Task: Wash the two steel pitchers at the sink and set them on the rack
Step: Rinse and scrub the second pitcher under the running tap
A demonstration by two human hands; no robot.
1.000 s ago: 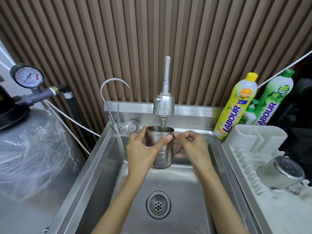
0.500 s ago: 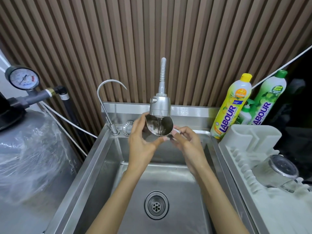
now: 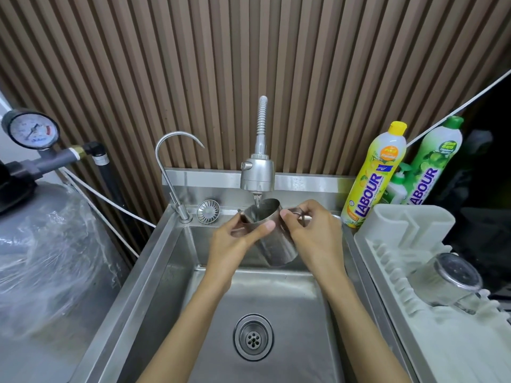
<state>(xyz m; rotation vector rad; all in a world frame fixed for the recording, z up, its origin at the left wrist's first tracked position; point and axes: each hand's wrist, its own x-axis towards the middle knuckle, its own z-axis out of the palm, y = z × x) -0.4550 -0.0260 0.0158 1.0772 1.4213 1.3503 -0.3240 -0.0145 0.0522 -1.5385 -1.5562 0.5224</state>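
Fingers (image 3: 293, 213) of the right hand (image 3: 315, 236) are curled at the handle of the steel pitcher (image 3: 276, 247), though whether they pass through the loop is hard to tell. The left hand (image 3: 229, 241) grips the body, thumb laid across the front. The pitcher is held above the sink (image 3: 166, 272), tilted with its mouth up under the tap head (image 3: 257, 175), and a thin stream runs into it.

Wet steel is the main risk. If either grip loosens while the pitcher is turned, it could slip and drop into the basin near the drain (image 3: 253, 337). Because the mouth is tilted, a stronger flow would likely bounce out over the wrists and the sink's edge.

A second pitcher (image 3: 448, 283) lies on its side on the rack (image 3: 401, 230) to the right. A careless placement beside it could nudge it and set it rolling. Swinging wide towards the rack might also clip the detergent bottles (image 3: 373, 178) behind it.
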